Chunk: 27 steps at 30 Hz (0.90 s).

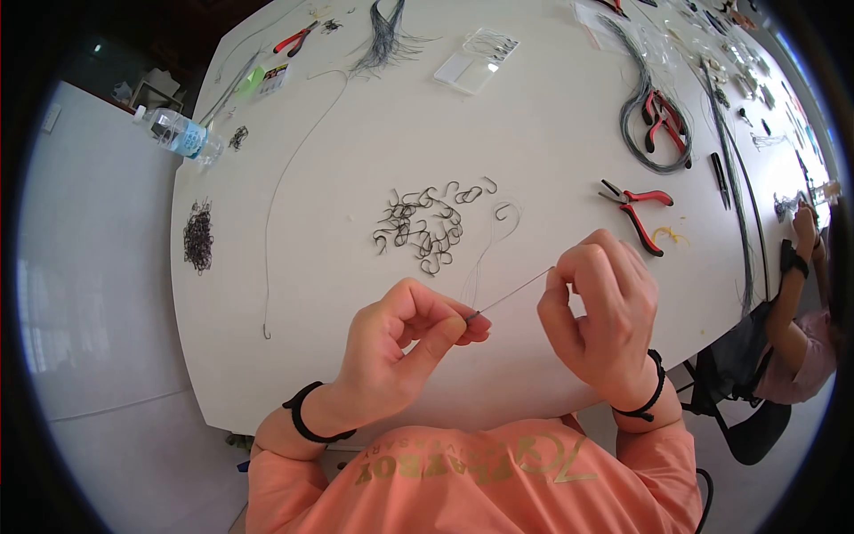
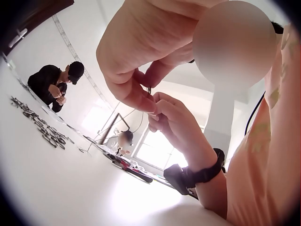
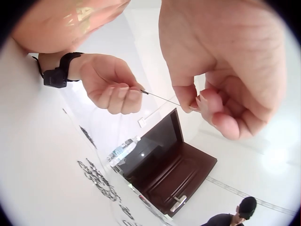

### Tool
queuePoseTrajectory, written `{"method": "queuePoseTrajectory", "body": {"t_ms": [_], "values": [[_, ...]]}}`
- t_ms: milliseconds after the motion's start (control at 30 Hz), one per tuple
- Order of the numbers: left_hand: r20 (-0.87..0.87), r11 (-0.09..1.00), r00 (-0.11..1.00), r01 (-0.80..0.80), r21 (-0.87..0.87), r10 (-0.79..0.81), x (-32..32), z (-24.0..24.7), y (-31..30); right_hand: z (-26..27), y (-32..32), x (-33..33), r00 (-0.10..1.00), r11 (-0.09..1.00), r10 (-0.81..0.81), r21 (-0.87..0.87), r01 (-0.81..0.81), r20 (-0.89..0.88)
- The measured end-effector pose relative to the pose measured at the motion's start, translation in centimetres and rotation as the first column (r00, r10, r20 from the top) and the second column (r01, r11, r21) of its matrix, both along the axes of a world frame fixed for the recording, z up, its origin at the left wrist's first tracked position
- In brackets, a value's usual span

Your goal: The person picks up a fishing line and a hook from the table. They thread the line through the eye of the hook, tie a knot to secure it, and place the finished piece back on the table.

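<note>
1. Nearest to us, at lower centre of the frame, the left hand [image 1: 382, 347] pinches a small dark piece [image 3: 145, 92], perhaps a hook.
2. From this piece the thin line [image 1: 516, 291] runs straight, slanting towards upper right, until the right hand [image 1: 605, 316], whose fingertips pinch it.
3. Above the hands, at centre, we find a pile of hooks [image 1: 402, 216] on the white counter [image 1: 329, 205]; to its right lie red-handled pliers [image 1: 625, 198].
4. Farther, we notice a bottle [image 1: 187, 138] at upper left, and another person [image 1: 805, 356] at right edge.

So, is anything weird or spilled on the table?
Nothing clearly looks spilled. One odd bit: a curly yellow scrap lies beside the open red-handled pliers, its bright colour standing out on the white table.
</note>
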<state>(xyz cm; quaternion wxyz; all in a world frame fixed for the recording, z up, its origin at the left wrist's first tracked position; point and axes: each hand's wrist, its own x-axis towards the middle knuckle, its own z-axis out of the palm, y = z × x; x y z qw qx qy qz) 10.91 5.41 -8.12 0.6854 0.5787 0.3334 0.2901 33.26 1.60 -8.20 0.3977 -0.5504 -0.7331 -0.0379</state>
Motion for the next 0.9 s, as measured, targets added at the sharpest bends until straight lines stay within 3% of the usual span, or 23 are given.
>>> {"method": "queuePoseTrajectory", "body": {"t_ms": [100, 400, 600, 900], "values": [[0.017, 1.000, 1.000, 0.008, -0.008, -0.008, -0.1, -0.1, 0.3, 0.6, -0.1, 0.6, 0.985, 0.987, -0.162, -0.029, 0.160, -0.056], [0.014, 0.997, 1.000, 0.004, -0.079, -0.003, 0.0, 0.0, 0.8, 1.9, -0.6, 3.7, 0.922, 0.931, -0.360, 0.008, 0.365, -0.144], [0.009, 0.991, 1.000, 0.029, -0.132, -0.028, -0.1, 0.4, 1.1, 1.6, -1.3, 6.4, 0.831, 0.826, -0.543, 0.103, 0.554, -0.118], [0.002, 0.987, 0.999, 0.044, -0.156, -0.044, 0.0, 0.0, 1.3, 0.3, -3.5, 11.2, 0.706, 0.693, -0.692, 0.135, 0.709, -0.151]]}}
